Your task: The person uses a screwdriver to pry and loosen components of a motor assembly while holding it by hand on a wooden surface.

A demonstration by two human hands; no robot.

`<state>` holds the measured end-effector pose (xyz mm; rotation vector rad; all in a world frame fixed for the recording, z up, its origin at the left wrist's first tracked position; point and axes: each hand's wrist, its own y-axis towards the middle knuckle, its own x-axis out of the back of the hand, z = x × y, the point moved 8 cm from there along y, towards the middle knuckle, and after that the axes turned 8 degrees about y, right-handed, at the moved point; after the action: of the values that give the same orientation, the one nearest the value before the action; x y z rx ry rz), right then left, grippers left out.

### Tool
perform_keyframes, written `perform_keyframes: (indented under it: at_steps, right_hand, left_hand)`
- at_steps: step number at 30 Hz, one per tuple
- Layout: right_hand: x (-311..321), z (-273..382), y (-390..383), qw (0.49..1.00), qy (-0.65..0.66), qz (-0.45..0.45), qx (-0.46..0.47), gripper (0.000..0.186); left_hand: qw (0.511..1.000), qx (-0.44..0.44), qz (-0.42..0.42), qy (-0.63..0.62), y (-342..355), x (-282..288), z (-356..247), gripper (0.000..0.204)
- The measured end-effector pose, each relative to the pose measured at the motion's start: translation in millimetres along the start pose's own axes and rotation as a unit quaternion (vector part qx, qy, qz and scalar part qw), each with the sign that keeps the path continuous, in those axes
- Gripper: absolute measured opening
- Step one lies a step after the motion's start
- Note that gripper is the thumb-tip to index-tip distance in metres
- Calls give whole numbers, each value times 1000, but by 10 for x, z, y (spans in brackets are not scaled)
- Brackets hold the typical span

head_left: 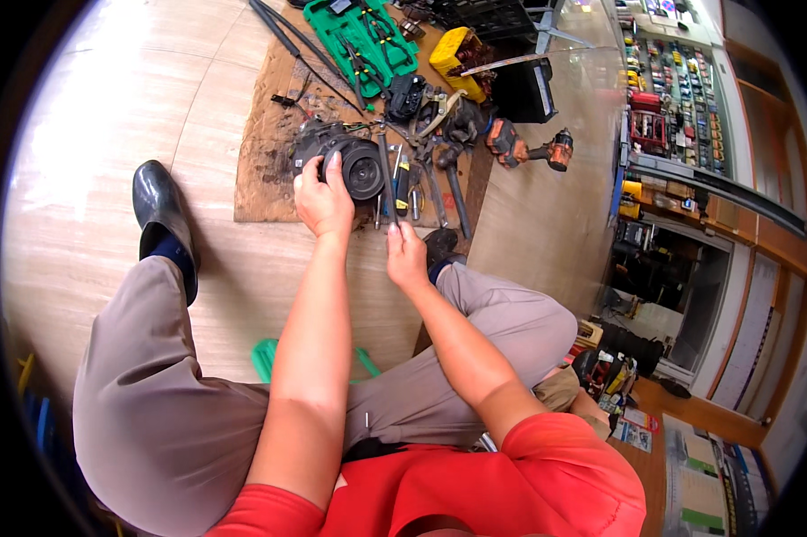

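A dark, greasy machine part with a round black pulley (364, 170) lies on a stained wooden board (260, 170). My left hand (325, 201) grips the pulley's near left edge, thumb and fingers against the rim. To its right, my right hand (407, 257) is closed around the lower end of a long dark metal bar (386, 179). The bar points away from me and runs close beside the pulley's right edge; whether they touch I cannot tell. A yellow-and-black handled tool (403, 186) lies just right of the bar.
A long-handled hammer (454, 183) and other greasy tools lie to the right. Beyond are a green tool case (359, 45), a yellow container (460, 61) and a black crate (524, 89). An orange-and-black cordless drill (557, 150) rests on the floor. Shelves (676, 107) stand far right.
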<state>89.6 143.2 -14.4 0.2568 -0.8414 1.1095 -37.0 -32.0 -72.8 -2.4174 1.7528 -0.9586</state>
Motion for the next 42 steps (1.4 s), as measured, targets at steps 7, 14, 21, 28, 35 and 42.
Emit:
perform_keyframes:
  at_steps: [7,14,21,28,35,42]
  right_hand:
    - [45,28,-59,1000,18,10,5,24]
    - [-79,242,-12,995,81,-46,22,24]
    - [-136,368,75,996,58,-59,24,26]
    - [-133,328,125,998,35,-45,1,28]
    - [-226,160,188,999,32,-8,-38,30]
    - [-262,-5,110,991,122,-49,6,32]
  left_hand:
    - [981,-190,-16,-46,-156,36,1,39]
    - [977,-213,-25,-1,-241,27,-156,43]
    - [961,-267,-38,69,-93,54,-331,37]
    - [961,-271,-27,49,-58,50,-329,34]
    - [963,-267,8,22,41,64,-414,27]
    - [968,-234,78,-42,128,31,-359,30]
